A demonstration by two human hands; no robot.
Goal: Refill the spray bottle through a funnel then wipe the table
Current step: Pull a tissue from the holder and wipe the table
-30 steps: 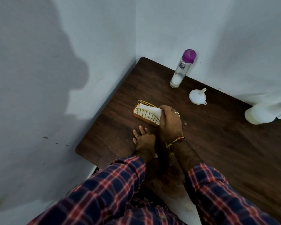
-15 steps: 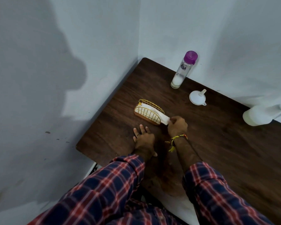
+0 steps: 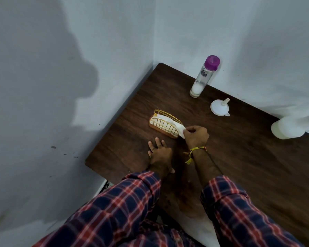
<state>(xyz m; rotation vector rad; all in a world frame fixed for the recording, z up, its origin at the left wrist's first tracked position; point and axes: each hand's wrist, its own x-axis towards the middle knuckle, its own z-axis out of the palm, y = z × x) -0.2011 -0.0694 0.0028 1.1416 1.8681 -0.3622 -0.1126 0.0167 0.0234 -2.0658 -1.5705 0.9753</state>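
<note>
Right hand [image 3: 195, 137] pinching the corner of a white paper napkin [image 3: 175, 126], drawn partway out of a gold wire napkin holder [image 3: 165, 123] on a wooden base. Left hand [image 3: 160, 153] flat on the dark wood-grain table [image 3: 257, 166], fingers straight, just beside the holder but not steadying it. Risk of the light holder dragging or tipping, or the thin napkin tearing. Farther out: white plastic funnel [image 3: 219, 107] mouth-down, clear glass bottle with purple cap [image 3: 203, 77], white spray bottle [image 3: 291, 126] at the right edge, apparently on its side
</note>
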